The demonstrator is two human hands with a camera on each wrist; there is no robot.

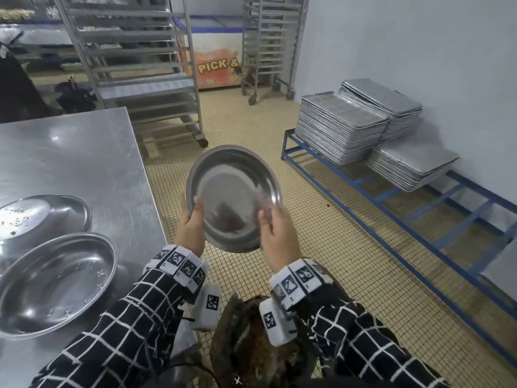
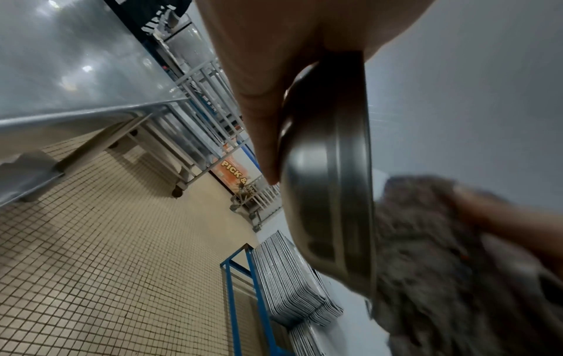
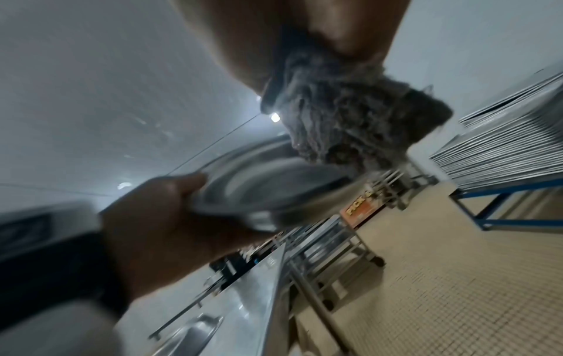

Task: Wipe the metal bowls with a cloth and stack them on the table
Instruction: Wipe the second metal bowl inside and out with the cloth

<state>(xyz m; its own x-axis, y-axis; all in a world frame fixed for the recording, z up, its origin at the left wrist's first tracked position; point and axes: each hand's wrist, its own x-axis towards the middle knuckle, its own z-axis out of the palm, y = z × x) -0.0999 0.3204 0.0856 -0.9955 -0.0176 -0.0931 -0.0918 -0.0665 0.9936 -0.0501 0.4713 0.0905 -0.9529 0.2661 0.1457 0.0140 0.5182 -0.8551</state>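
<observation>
I hold a round metal bowl [image 1: 232, 189] in the air over the floor, tilted with its inside towards me. My left hand [image 1: 191, 225] grips its left rim, thumb inside; the left wrist view shows the bowl [image 2: 329, 168] edge-on with my fingers [image 2: 265, 108] behind it. My right hand [image 1: 279, 233] holds a grey-brown cloth [image 3: 344, 120] bunched in its fingers and presses it on the bowl's right inner side [image 3: 268, 187]. The cloth [image 2: 441, 253] is blurred. An upright bowl [image 1: 56, 281] and an overturned bowl [image 1: 42, 217] lie on the steel table [image 1: 84, 152] at the left.
Stacks of metal trays [image 1: 344, 127] sit on a blue low rack [image 1: 391, 197] along the right wall. Wheeled steel racks [image 1: 134, 65] and a chest with "PICK &" on it [image 1: 218, 65] stand at the back. Something dark brown [image 1: 260, 348] lies below my wrists. Tiled floor [image 1: 321, 247] lies between.
</observation>
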